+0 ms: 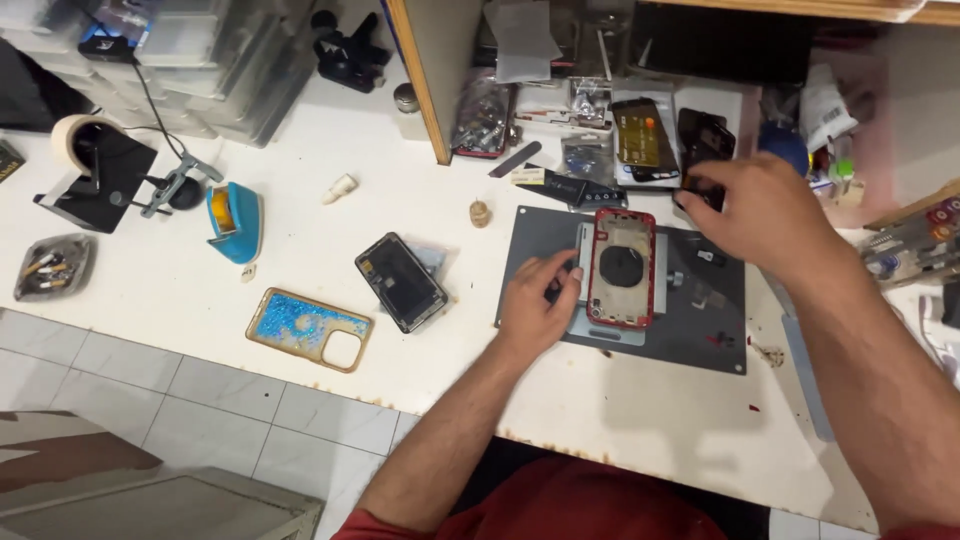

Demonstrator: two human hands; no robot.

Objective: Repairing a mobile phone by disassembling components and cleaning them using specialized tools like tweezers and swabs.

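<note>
A red phone housing (622,268) with its screen off lies open-side up on a metal holder, on a grey work mat (720,330). My left hand (538,300) rests at the housing's left edge, fingers curled against the holder. My right hand (762,212) is at the mat's far right corner, closed around a small dark part (705,193); what the part is I cannot tell. The detached black screen (401,281) lies face up to the left of the mat. A gold-edged blue glitter case (310,328) lies near the table's front edge.
A blue tape dispenser (235,222) and a black stand with a tape roll (92,170) stand at the left. Several phone parts (645,140) and bags lie at the back behind a wooden partition (420,80). A small dish of bits (52,266) sits far left.
</note>
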